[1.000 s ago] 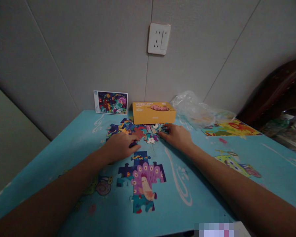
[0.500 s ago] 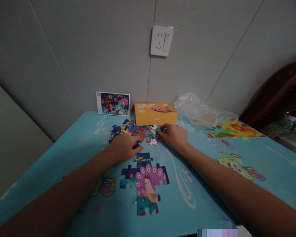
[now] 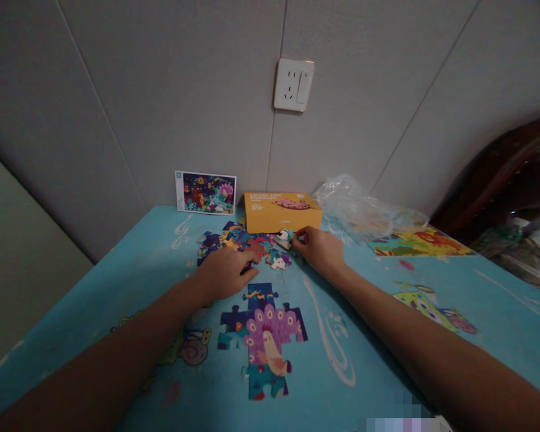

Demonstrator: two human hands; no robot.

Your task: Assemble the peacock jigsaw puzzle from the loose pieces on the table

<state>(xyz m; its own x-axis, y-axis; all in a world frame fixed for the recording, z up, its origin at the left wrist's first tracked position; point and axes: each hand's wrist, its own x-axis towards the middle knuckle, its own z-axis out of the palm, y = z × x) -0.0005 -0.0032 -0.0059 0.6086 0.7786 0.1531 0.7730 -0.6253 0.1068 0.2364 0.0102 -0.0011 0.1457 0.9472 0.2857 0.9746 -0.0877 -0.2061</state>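
My right hand [image 3: 319, 249] pinches a jigsaw puzzle piece [image 3: 284, 237] between thumb and fingers, at the right side of a loose pile of puzzle pieces [image 3: 234, 239]. My left hand [image 3: 227, 271] rests at the near edge of that pile, thumb and forefinger apart. Pieces under its fingers are partly hidden. Closer to me lies a joined section of puzzle [image 3: 270, 342], showing a pink-purple peacock on dark blue and teal. Its outline is uneven, with tabs and gaps.
A yellow puzzle box [image 3: 283, 213] stands behind the pile against the wall. Left of it leans a picture card [image 3: 206, 192]. Crumpled clear plastic [image 3: 360, 207] and a colourful sheet [image 3: 423, 241] lie to the right. A blue patterned cover [image 3: 162, 240] spreads beneath everything.
My right hand has lifted and tilted a puzzle piece at the pile's right side. The left hand has stayed almost in place. The view has tipped up slightly.
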